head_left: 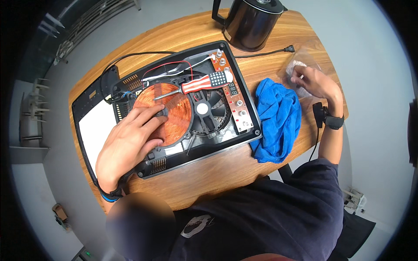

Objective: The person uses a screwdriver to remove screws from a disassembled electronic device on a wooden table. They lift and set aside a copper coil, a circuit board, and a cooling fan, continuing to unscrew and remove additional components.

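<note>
An opened induction cooker point(178, 156) lies on the table, its round copper coil point(176, 124), fan point(220, 102) and button circuit board point(240, 114) exposed. My left hand point(130, 137) rests on the coil with fingers stretched out, the fingertips near its middle. Across the coil and fan lies a screwdriver point(202, 85) with a red and white striped handle, untouched. At the right edge of the table my right hand point(317, 82) is at a clear plastic bag point(302, 58) with whitish contents. Its fingers are curled together; what they pinch is hidden.
A crumpled blue cloth point(278, 117) lies between the cooker and my right arm. Behind stands a black kettle point(252, 26). A black power cord ends in a plug point(288, 48) near the bag. The cooker's cover panel point(93, 130) is at the left, partly under the housing.
</note>
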Demonstrator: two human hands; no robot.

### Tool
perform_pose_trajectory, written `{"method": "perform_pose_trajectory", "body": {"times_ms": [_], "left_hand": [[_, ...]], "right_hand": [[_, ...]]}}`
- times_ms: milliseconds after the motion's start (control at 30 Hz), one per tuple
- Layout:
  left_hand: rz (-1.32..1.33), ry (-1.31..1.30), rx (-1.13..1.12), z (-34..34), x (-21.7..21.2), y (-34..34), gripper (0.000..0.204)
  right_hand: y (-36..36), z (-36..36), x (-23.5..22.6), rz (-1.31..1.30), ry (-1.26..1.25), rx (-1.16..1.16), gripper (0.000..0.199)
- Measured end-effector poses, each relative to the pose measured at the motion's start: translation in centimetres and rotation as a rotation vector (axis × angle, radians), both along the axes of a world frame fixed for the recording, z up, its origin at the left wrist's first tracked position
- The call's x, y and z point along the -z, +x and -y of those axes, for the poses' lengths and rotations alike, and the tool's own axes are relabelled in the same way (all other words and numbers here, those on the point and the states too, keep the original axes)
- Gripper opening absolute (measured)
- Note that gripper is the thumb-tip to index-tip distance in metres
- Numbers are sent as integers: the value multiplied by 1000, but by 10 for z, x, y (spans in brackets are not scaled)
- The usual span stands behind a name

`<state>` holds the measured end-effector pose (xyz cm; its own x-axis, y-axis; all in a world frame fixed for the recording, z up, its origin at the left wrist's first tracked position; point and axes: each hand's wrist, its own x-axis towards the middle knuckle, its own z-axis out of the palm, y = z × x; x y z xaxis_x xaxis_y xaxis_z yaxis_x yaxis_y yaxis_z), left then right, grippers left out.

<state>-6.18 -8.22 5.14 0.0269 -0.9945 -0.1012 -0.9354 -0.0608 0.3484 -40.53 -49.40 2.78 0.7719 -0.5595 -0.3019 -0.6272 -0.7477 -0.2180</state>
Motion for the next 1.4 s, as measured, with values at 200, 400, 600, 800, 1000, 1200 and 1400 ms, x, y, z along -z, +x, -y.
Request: {"method": "perform_pose_trajectory", "body": {"times_ms": [200, 400, 600, 800, 1000, 1200, 1400], "left_hand": [[-18, 11, 4, 1, 0, 3, 50], [-45, 15, -1, 0, 1, 5, 50], [-55, 6, 5, -1, 2, 6, 52], [-65, 8, 12, -2, 3, 8, 54], [-84, 36, 9, -3, 3, 9, 55], [-75, 29, 17, -3, 3, 10, 56], [-75, 19, 17, -4, 4, 11, 55]], "right_hand": [[16, -28, -5, 33, 92, -199, 25], [32, -28, -8, 86, 185, -144, 22], [31, -1, 19, 293, 0, -54, 16], [34, -13, 18, 358, -95, -55, 21], [46, -74, -13, 275, 258, -564, 53], [27, -111, -22, -21, 212, -535, 53], [2, -113, -31, -225, 292, -462, 46]]}}
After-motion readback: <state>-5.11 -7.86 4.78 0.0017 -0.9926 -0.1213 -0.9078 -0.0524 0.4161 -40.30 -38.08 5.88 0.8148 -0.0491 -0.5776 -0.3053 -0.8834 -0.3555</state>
